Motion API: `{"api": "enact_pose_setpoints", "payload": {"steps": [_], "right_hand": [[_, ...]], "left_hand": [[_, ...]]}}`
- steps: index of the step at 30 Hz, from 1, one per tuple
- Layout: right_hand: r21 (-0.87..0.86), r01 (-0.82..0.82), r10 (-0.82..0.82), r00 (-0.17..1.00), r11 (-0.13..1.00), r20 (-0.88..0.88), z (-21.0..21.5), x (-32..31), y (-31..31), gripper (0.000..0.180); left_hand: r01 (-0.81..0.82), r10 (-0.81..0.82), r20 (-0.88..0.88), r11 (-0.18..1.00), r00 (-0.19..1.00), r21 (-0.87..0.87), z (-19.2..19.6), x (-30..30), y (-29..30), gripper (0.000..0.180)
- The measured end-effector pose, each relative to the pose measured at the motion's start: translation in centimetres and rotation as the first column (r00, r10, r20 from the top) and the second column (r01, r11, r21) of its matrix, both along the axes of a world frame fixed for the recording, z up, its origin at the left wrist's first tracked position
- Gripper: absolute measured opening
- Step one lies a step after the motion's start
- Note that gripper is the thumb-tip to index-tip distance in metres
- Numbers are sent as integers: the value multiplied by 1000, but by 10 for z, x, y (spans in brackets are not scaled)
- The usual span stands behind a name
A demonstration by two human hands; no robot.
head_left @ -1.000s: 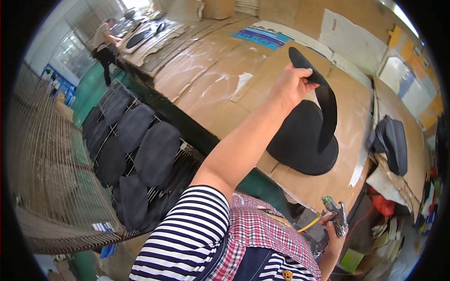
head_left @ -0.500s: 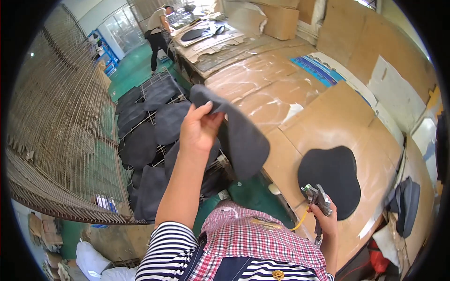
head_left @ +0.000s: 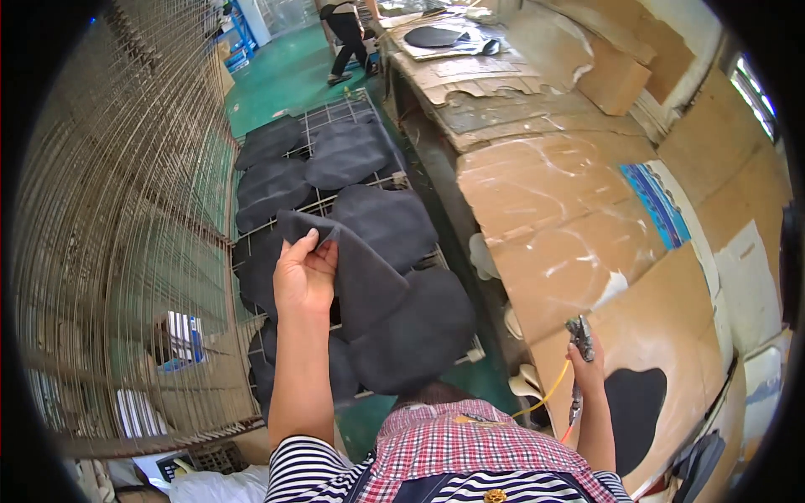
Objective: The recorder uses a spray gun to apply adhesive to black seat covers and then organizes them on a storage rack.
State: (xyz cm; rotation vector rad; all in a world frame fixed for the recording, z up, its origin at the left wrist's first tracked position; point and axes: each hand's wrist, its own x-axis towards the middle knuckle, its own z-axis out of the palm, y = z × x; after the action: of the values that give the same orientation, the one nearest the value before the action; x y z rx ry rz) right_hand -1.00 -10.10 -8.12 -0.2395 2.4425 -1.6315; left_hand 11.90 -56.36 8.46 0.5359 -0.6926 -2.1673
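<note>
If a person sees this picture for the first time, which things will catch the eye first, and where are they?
In the middle, the left hand holds a dark grey foam piece over a wire rack covered with similar dark pieces. Lower right, the right hand grips a spray gun with a yellow hose, beside a long table covered in brown cardboard. Another black piece lies on that table, near the right hand.

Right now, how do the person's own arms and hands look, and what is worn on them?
Both forearms are bare, with no gloves, watch or rings visible on the left hand or the right hand. Short sleeves with dark and white stripes cover the upper arms, under a red checked apron bib.
</note>
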Motion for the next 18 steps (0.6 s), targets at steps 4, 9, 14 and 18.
{"api": "enact_pose_setpoints", "payload": {"steps": [4, 9, 14, 18], "right_hand": [[138, 38, -34, 999, 990, -33, -51, -45, -20, 43], [282, 126, -94, 988, 951, -125, -109, -58, -12, 41], [461, 196, -205, 978, 865, -32, -161, -57, 17, 47], [497, 214, -251, 968, 841, 8, -143, -50, -4, 48]], "left_hand": [[-14, 13, 64, 1000, 998, 8, -15, -25, -80, 25], [-35, 19, 135, 992, 991, 120, -57, -91, -200, 12], [56, -57, 51, 998, 997, 13, -87, -218, -326, 10], [-124, 91, -183, 977, 979, -174, -43, -300, -434, 17]]}}
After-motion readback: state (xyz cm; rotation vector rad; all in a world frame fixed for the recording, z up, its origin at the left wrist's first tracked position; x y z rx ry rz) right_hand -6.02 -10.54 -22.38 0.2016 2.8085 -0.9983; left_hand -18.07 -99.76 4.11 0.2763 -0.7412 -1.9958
